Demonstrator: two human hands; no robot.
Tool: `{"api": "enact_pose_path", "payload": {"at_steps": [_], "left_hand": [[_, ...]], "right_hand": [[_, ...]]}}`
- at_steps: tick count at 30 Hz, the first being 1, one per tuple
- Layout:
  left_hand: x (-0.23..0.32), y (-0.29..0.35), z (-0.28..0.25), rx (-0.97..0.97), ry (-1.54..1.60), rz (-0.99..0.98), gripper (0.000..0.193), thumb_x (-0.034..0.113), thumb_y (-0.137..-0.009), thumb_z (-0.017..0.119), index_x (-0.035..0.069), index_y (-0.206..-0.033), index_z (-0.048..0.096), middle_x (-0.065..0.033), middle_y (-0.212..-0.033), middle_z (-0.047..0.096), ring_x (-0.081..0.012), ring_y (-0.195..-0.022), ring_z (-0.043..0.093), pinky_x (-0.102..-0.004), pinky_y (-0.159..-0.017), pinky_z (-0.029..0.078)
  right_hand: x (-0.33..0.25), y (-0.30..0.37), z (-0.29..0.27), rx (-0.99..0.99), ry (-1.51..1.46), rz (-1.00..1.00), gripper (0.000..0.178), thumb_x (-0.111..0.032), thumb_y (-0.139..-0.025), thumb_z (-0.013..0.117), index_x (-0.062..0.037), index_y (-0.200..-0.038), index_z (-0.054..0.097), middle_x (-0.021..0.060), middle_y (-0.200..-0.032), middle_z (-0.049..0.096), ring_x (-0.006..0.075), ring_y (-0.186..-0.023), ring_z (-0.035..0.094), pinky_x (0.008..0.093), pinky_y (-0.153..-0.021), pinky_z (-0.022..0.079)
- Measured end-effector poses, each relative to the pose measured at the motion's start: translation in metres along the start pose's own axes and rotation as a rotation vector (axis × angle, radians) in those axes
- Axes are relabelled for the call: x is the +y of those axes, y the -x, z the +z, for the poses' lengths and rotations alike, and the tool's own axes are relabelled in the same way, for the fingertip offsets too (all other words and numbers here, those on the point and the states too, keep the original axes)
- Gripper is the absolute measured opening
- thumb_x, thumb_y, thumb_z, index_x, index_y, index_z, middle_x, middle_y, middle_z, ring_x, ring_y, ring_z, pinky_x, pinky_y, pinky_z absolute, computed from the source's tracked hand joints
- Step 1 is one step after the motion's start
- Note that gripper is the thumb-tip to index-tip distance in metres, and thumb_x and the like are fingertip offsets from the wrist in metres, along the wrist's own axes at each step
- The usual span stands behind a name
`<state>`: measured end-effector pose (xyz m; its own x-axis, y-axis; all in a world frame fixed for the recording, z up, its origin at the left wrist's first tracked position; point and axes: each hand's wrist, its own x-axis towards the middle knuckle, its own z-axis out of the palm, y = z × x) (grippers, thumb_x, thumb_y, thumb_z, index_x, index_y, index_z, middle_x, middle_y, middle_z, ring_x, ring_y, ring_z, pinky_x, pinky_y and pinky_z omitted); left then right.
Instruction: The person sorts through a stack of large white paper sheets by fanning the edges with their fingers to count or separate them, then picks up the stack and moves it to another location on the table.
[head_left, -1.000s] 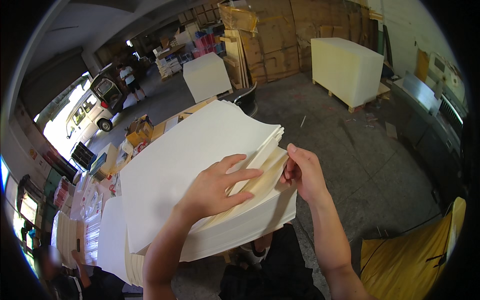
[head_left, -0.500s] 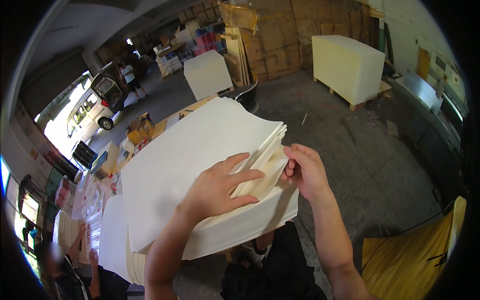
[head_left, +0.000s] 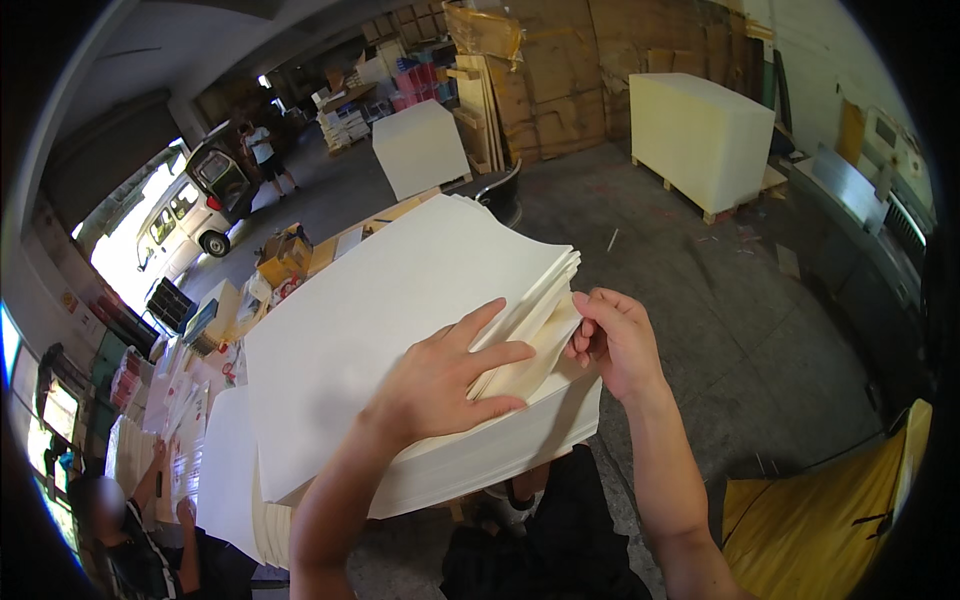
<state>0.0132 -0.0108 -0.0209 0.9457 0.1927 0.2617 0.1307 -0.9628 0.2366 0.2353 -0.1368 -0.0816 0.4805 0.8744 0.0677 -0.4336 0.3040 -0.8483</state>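
Note:
In front of me lies a tall stack of large white paper sheets (head_left: 350, 310), its right corner fanned into several curled layers. My left hand (head_left: 440, 380) rests on the stack with fingers spread, the fingertips against the lifted edges. At the right corner, my right hand (head_left: 615, 335) pinches the edge of some sheets (head_left: 550, 340) between thumb and fingers. How many sheets it holds cannot be made out. Below the lifted layers, the lower part of the stack (head_left: 500, 450) shows its cut edge.
Another paper pile (head_left: 228, 470) adjoins on the left, where a co-worker (head_left: 140, 530) sits by a table with wrapped bundles. Pallets of white paper (head_left: 700, 140) stand on the floor beyond. Yellow cloth (head_left: 820, 520) hangs at lower right. A person stands near a van (head_left: 180, 225).
The view has shifted slightly. Both hands keep nearly the same places on the stack, the left spread and the right pinching the sheet edges.

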Motion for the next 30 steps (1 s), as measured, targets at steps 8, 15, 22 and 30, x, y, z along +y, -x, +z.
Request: {"api": "enact_pose_path", "payload": {"at_steps": [8, 15, 22, 30], "left_hand": [[-0.002, -0.002, 0.001, -0.003, 0.063, -0.036, 0.057, 0.04, -0.082, 0.091, 0.03, -0.136, 0.074, -0.0183, -0.158, 0.056, -0.0382, -0.137, 0.062, -0.0432, -0.109, 0.055], [-0.007, -0.002, -0.001, -0.028, 0.098, -0.036, 0.053, 0.05, -0.09, 0.081, 0.037, -0.14, 0.071, -0.0195, -0.161, 0.051, -0.0412, -0.141, 0.057, -0.0466, -0.113, 0.051], [0.015, -0.001, 0.021, 0.075, -0.246, 0.168, 0.066, 0.03, -0.093, 0.079, 0.024, -0.155, 0.058, -0.0188, -0.167, 0.043, -0.0413, -0.15, 0.047, -0.046, -0.114, 0.052], [0.001, -0.005, 0.032, 0.088, -0.28, 0.113, 0.071, 0.032, -0.097, 0.075, 0.004, -0.157, 0.048, -0.0207, -0.156, 0.048, -0.0399, -0.143, 0.051, -0.0466, -0.108, 0.055]], "right_hand": [[0.007, 0.003, -0.005, 0.14, 0.165, -0.167, 0.036, -0.024, -0.105, 0.068, -0.0085, -0.075, 0.056, 0.0033, -0.071, 0.065, 0.0148, -0.065, 0.065, 0.0288, -0.056, 0.046], [0.021, 0.039, 0.003, -0.08, 1.182, -0.938, 0.021, -0.019, -0.082, 0.077, -0.0091, -0.1, 0.075, 0.0073, -0.105, 0.073, 0.0332, -0.104, 0.068, 0.0479, -0.101, 0.052], [0.036, 0.045, -0.005, -0.33, 1.245, -0.737, 0.036, -0.023, -0.083, 0.073, -0.0089, -0.116, 0.076, 0.0119, -0.119, 0.072, 0.0338, -0.126, 0.063, 0.0497, -0.117, 0.043], [0.032, 0.042, -0.008, 0.008, 1.114, -0.788, 0.017, -0.015, -0.091, 0.071, -0.0023, -0.102, 0.074, 0.0133, -0.094, 0.071, 0.036, -0.09, 0.069, 0.0451, -0.079, 0.057]]}}
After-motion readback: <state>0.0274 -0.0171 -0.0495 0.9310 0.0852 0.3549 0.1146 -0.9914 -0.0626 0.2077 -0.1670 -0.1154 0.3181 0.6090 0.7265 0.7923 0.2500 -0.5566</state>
